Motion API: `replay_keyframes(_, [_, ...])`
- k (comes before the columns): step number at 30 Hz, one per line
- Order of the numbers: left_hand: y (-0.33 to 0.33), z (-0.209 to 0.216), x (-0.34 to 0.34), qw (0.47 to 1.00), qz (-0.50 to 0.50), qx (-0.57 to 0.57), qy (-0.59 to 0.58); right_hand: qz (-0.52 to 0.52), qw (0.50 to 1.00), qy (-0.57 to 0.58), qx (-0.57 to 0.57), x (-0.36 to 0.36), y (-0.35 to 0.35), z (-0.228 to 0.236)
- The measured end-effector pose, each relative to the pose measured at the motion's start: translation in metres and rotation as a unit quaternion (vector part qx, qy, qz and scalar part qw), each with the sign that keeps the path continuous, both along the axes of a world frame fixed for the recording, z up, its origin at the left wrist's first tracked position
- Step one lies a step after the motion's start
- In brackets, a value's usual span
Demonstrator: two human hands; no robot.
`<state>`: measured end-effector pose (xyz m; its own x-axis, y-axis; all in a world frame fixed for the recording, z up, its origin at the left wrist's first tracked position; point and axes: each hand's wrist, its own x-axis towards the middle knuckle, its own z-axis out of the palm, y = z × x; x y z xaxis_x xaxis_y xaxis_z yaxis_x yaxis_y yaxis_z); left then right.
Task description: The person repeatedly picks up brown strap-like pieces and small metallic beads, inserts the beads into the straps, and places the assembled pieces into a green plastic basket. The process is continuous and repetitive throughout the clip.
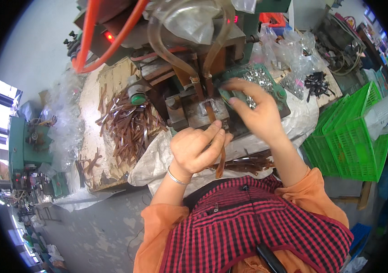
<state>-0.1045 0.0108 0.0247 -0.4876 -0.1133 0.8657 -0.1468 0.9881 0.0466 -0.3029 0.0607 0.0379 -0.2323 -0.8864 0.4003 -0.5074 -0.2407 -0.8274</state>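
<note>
My left hand (195, 146) is closed, its thumb and forefinger pinching a brown strap (221, 166). The strap's upper end lies on the metal block (195, 114) of a bench machine, and its lower end hangs toward my apron. My right hand (258, 111) is just right of the block, over the edge of a green tray (285, 110). Its thumb and fingers are curved and apart, with nothing visible between them; the fingertips are slightly blurred. Small shiny metal pieces (256, 76) lie in the tray. Two brown upright parts (197, 86) of the machine stand just above the strap's end.
A heap of brown straps (128, 120) covers the bench on the left, beside a green round button (137, 98). More straps (250, 164) lie on white cloth before me. Orange hoses (87, 36) loop overhead. At right are black strips (319, 84) and green crates (346, 136).
</note>
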Motion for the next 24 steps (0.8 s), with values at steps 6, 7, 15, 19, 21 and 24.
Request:
replay_keyframes(6, [-0.008,-0.006,-0.002,1.0,-0.011,-0.016,0.02,-0.251,0.927,0.278,0.024,-0.068,0.004,-0.088])
replay_keyframes(7, [-0.007,-0.008,0.0,1.0,-0.01,-0.011,0.023,-0.255,0.925,0.279,0.026,-0.067,0.004,-0.093])
replay_keyframes(15, [0.014,0.005,0.02,0.996,0.015,0.088,-0.025,-0.241,0.954,0.173,0.029,-0.057,-0.037,-0.082])
replay_keyframes(19, [0.003,-0.03,0.117,0.922,0.335,0.193,0.023,-0.271,0.962,-0.035,-0.016,-0.079,-0.013,-0.102])
replay_keyframes(21, [-0.027,-0.078,0.187,0.785,0.522,0.333,0.035,-0.293,0.94,-0.17,-0.036,-0.101,0.006,-0.123])
replay_keyframes(24, [-0.061,-0.131,0.236,0.642,0.624,0.445,-0.023,-0.284,0.904,-0.314,-0.061,-0.097,-0.004,-0.134])
